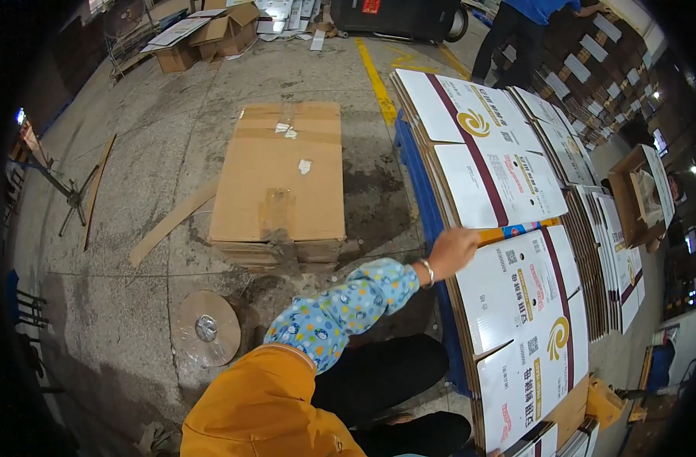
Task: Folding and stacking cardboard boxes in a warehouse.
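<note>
My left hand (453, 252) reaches across from the lower left, a bracelet at its wrist and a blue patterned oversleeve on the forearm. Its fingers are curled at the left edge of a stack of flattened white cartons (508, 289), beside the gap between two carton piles. What they grip is hidden. In that gap shows an orange and blue strip (519, 229), close to my fingertips. Another white carton pile (492, 183) with a dark red band lies on the far side of the gap. My right hand does not show.
The piles lie on a blue pallet (415, 183). A closed brown cardboard box (279, 171) stands on the floor to the left, with a tape roll (211, 327) nearer me. A person (519, 34) stands at the far right. Beyond the piles is an open carton (637, 194).
</note>
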A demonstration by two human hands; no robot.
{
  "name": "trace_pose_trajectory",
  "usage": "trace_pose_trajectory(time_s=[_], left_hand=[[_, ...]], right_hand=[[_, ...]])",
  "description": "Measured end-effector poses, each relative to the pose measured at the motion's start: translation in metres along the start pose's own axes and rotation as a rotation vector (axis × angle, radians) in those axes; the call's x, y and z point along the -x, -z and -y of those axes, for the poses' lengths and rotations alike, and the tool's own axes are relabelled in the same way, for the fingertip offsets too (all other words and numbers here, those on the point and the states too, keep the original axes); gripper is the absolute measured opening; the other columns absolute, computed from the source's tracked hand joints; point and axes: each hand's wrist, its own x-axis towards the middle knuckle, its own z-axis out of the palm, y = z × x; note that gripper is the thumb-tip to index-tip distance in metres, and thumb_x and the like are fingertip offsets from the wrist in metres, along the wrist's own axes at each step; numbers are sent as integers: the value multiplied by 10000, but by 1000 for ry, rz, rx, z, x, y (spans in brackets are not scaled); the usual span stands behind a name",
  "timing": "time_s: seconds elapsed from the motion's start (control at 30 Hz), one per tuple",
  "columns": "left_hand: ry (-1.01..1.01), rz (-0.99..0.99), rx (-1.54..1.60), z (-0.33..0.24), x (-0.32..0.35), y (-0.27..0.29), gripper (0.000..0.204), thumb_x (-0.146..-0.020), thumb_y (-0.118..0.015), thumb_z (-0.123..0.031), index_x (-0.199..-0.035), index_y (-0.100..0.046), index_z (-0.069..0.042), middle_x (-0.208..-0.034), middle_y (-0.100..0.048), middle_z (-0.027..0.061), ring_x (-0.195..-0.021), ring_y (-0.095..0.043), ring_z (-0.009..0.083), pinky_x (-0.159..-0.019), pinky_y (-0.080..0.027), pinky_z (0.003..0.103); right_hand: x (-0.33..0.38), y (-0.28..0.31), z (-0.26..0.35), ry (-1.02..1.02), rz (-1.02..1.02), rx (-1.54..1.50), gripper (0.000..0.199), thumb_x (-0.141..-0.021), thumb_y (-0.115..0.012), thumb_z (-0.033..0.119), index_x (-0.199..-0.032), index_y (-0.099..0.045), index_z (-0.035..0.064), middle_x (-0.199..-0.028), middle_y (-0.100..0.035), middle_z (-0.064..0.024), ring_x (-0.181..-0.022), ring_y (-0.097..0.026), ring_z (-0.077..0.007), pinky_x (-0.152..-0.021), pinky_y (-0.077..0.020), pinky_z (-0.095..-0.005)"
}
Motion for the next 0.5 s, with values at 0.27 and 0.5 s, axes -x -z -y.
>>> trace_pose_trajectory(time_s=[0.27,0.5], left_hand=[[-123,90,-355,-5,32,-22,368,-768,-608,-192,-1080,-544,-7,-1045,-500,141,-1003,-424,275,-865,-349,380],[-312,65,-380,-9,64,-13,480,-654,-688,-337,-1016,-592,-36,-1003,-538,157,-964,-473,311,-843,-379,415]], right_hand=[[-4,-8,9,2,-5,-27,502,-875,-515,398,-1002,-554,-86,-914,-575,-264,-804,-541,-398,-733,-440,-422],[13,9,-19,-129,64,-79,566,-871,-544,327,-1173,-448,-142,-1151,-497,-317,-1039,-491,-406,-928,-374,-365]])
